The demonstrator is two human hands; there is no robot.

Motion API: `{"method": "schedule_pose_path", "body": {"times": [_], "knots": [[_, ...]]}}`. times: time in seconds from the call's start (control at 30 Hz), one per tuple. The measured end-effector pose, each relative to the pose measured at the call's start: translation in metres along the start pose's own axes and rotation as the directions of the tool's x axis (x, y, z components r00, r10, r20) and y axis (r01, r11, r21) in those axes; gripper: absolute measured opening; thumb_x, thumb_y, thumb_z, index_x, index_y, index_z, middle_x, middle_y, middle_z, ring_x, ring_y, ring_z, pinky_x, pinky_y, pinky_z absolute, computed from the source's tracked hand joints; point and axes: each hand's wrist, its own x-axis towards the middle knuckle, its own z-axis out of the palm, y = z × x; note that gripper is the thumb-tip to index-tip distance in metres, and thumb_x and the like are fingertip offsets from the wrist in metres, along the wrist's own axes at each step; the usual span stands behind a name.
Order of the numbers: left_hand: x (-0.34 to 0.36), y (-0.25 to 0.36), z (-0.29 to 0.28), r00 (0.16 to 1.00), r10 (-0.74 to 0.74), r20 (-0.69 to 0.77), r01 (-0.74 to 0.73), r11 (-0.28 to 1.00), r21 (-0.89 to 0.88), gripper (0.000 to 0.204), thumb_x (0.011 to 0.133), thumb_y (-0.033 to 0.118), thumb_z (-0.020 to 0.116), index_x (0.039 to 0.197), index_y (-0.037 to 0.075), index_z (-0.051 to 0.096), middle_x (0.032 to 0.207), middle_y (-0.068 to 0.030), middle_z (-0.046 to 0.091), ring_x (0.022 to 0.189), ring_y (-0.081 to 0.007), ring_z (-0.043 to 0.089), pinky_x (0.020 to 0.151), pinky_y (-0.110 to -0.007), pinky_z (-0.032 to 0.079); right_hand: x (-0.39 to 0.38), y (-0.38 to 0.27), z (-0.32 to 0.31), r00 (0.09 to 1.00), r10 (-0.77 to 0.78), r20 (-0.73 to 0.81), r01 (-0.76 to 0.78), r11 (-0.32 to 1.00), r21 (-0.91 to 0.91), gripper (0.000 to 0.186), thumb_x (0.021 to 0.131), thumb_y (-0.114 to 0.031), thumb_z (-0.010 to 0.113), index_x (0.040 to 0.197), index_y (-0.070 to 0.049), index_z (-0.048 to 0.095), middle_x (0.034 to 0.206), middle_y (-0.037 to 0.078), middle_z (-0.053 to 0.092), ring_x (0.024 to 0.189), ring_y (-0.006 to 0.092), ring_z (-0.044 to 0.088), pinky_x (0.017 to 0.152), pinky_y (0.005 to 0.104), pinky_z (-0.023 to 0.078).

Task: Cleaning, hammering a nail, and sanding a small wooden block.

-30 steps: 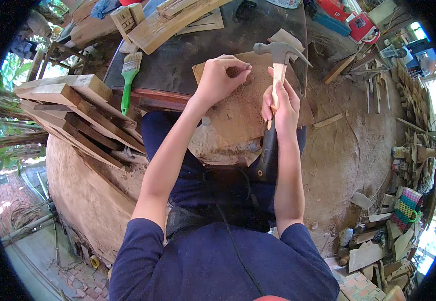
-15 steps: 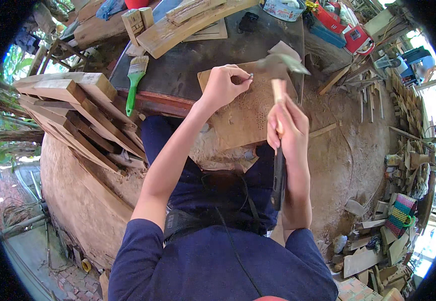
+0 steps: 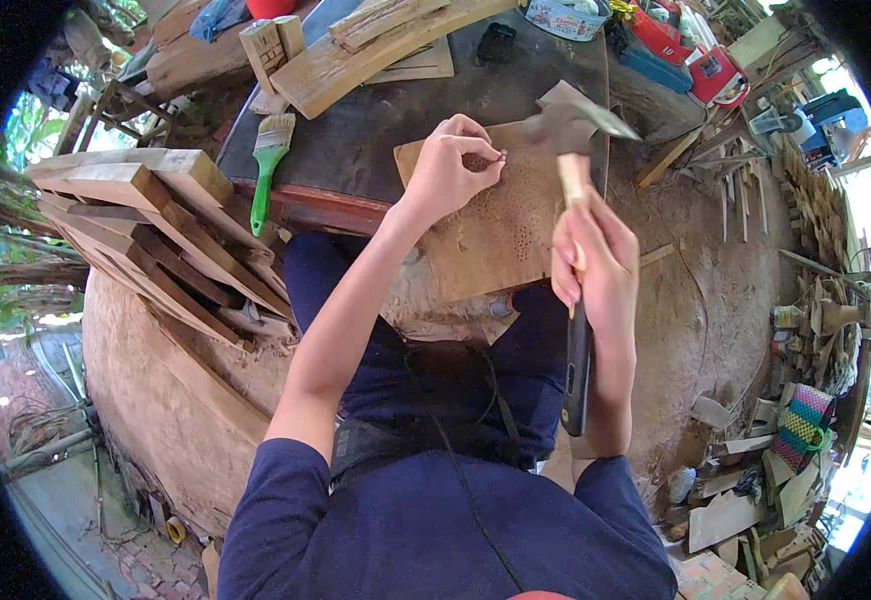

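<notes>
My left hand point(image 3: 452, 172) is closed in a pinch over the wooden board point(image 3: 485, 255). A small shiny piece point(image 3: 502, 155) shows at its fingertips, too small to name. My right hand point(image 3: 595, 255) is wrapped round the handle of a hammer point(image 3: 576, 375), its dark grip end pointing back toward me. Raised above the board's right side, the hammer's head is smeared by motion. Many small holes mark the board's surface. It lies partly on a dark table point(image 3: 345, 150) and juts over the near edge toward my knees.
A green-handled brush point(image 3: 269, 170) lies at the table's left, beside stacked wooden frames point(image 3: 145, 200). Thick planks point(image 3: 385, 55) and a round tin point(image 3: 567, 22) rest at the far side. Wood scraps and a woven bag point(image 3: 803, 425) are on the ground at right.
My right hand and the hammer have shifted to the right and slightly toward me. My left hand keeps its pinch in nearly the same place.
</notes>
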Motion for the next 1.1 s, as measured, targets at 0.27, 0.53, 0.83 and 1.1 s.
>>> {"method": "schedule_pose_path", "body": {"times": [0.27, 0.53, 0.83, 1.1], "knots": [[0.002, -0.002, 0.005, 0.999, 0.041, 0.021, -0.04, 0.999, -0.026, 0.01, 0.079, 0.01, 0.083, 0.088, 0.005, 0.08, 0.104, -0.0076, 0.07, 0.103, -0.024, 0.065, 0.093, -0.036, 0.051, 0.003, 0.008, -0.001, 0.999, -0.044, 0.0, 0.044, 0.996, -0.079, 0.028, 0.111, -0.018, 0.048, 0.127, 0.003, 0.06, 0.068, -0.003, 0.047, 0.041, 0.0033, 0.038, 0.037, 0.0215, 0.029], [0.003, 0.001, 0.007, 0.999, 0.046, 0.016, -0.045, 0.999, -0.026, 0.01, 0.079, 0.01, 0.082, 0.086, 0.004, 0.08, 0.103, -0.0084, 0.071, 0.106, -0.0257, 0.065, 0.097, -0.038, 0.05, -0.01, 0.006, 0.002, 0.959, -0.282, -0.013, 0.281, 0.959, -0.03, 0.039, 0.11, -0.017, 0.05, 0.142, 0.005, 0.054, 0.069, -0.002, 0.047, 0.042, 0.0034, 0.04, 0.038, 0.021, 0.028], [0.0, -0.001, 0.005, 0.999, -0.026, 0.033, 0.028, 0.998, -0.061, 0.012, 0.078, 0.012, 0.083, 0.085, 0.004, 0.079, 0.102, -0.0088, 0.071, 0.109, -0.0262, 0.064, 0.1, -0.038, 0.048, -0.028, -0.015, 0.015, 0.972, -0.233, -0.017, 0.23, 0.969, -0.086, 0.027, 0.111, -0.019, 0.047, 0.095, 0.002, 0.053, 0.067, 0.0, 0.044, 0.04, 0.0055, 0.039, 0.035, 0.0222, 0.03], [0.003, 0.003, 0.0, 0.998, -0.052, 0.036, 0.053, 0.998, -0.032, 0.013, 0.078, 0.013, 0.083, 0.086, 0.003, 0.08, 0.102, -0.0085, 0.072, 0.108, -0.0257, 0.065, 0.098, -0.038, 0.049, -0.014, -0.011, 0.013, 0.99, -0.139, -0.008, 0.139, 0.99, -0.022, 0.04, 0.11, -0.018, 0.051, 0.144, 0.004, 0.054, 0.068, -0.002, 0.048, 0.041, 0.0034, 0.039, 0.037, 0.0215, 0.028]]}}
